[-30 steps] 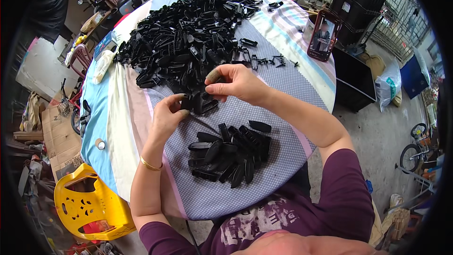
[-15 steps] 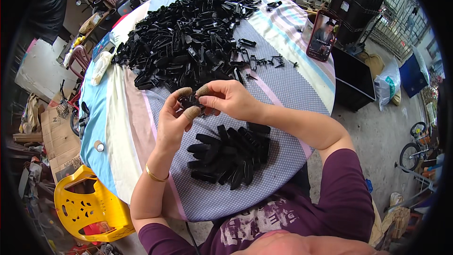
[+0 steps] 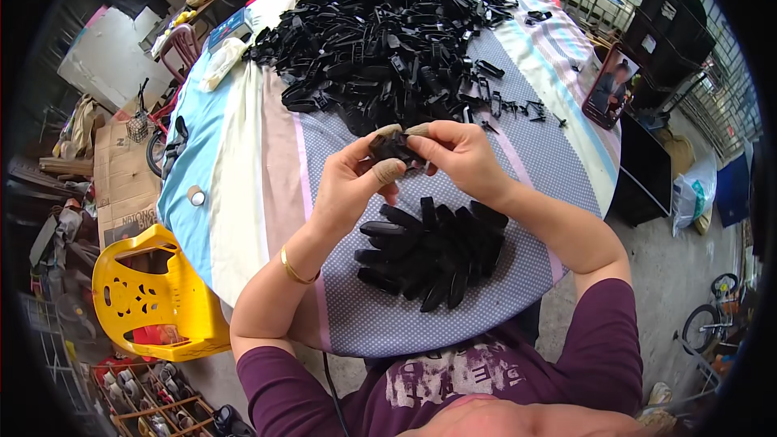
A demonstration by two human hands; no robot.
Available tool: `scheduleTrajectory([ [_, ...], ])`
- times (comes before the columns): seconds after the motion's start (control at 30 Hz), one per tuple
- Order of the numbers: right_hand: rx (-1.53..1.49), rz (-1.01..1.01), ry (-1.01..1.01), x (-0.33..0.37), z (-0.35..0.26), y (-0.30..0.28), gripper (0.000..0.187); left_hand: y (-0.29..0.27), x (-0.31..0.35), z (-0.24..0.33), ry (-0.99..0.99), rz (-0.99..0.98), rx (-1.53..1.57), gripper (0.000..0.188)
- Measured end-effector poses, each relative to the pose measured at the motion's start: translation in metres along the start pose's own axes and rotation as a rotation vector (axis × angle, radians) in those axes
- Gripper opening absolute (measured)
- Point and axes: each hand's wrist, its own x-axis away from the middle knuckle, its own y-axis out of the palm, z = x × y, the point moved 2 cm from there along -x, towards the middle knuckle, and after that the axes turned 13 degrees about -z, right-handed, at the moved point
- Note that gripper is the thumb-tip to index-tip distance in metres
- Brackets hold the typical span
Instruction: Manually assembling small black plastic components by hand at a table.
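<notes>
My left hand [image 3: 353, 182] and my right hand [image 3: 465, 160] meet above the table between two groups of black parts. Both are closed on a small black plastic part [image 3: 392, 147], pinched between thumbs and forefingers. Fingers cover much of it, so its exact shape cannot be made out. Tan covers wrap several fingertips. Beyond my hands spreads a big heap of black plastic clip-like pieces [image 3: 364, 40]. On the near side lies a smaller pile of long, rounded black pieces [image 3: 433, 251]. Several tiny black parts [image 3: 530, 109] are scattered right of the heap.
A patterned cloth covers the round table [image 3: 267, 275]. A phone [image 3: 611, 87] leans upright at the right edge. On the left lie a small tape roll [image 3: 196, 195] and a white bag [image 3: 222, 65]. A yellow chair [image 3: 154, 299] stands lower left; black crates [image 3: 668, 36] are stacked upper right.
The view has swung, so the table and hands appear farther right. Both hands keep their pinch on the black part, with only slight finger movement. The phone's picture has changed.
</notes>
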Motion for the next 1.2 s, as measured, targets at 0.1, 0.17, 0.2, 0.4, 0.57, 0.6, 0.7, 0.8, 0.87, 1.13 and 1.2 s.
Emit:
scheduleTrajectory([
  [0.1,-0.074,-0.056,0.074,-0.002,-0.001,-0.002,0.018,0.003,0.0,0.003,-0.048,0.128,-0.196,0.039],
  [0.17,-0.061,-0.069,0.08,-0.001,-0.002,0.001,0.018,0.004,0.0,0.003,0.11,0.144,-0.368,0.041],
  [0.2,-0.048,-0.08,0.084,0.0,-0.002,0.003,0.018,0.004,-0.001,0.001,0.109,0.144,-0.367,0.041],
  [0.4,0.289,-0.013,-0.063,0.003,0.003,0.003,0.014,0.01,-0.003,-0.001,0.112,0.176,-0.388,0.04],
  [0.57,0.4,0.012,-0.107,0.003,0.0,0.005,0.026,0.008,-0.002,-0.006,0.189,0.149,-0.203,0.031],
  [0.6,0.337,0.0,-0.03,0.002,0.002,0.005,0.032,0.006,-0.002,-0.006,0.187,0.148,-0.203,0.031],
  [0.7,0.324,-0.235,0.006,-0.002,0.003,0.002,0.042,-0.001,-0.002,-0.007,0.144,0.115,0.004,0.028],
  [0.8,0.37,-0.249,-0.013,0.0,-0.003,0.003,0.034,-0.004,-0.001,-0.004,0.15,0.07,-0.041,0.026],
  [0.87,0.458,-0.25,-0.032,0.003,-0.004,0.005,0.03,0.0,0.0,0.006,0.199,0.026,-0.276,0.024],
  [1.13,0.723,-0.047,-0.425,0.008,-0.007,0.011,0.023,0.006,-0.001,0.011,0.237,0.026,-0.333,0.022],
  [1.2,0.743,-0.037,-0.419,0.007,-0.004,0.01,0.023,0.003,-0.003,0.009,0.258,0.031,-0.341,0.022],
])
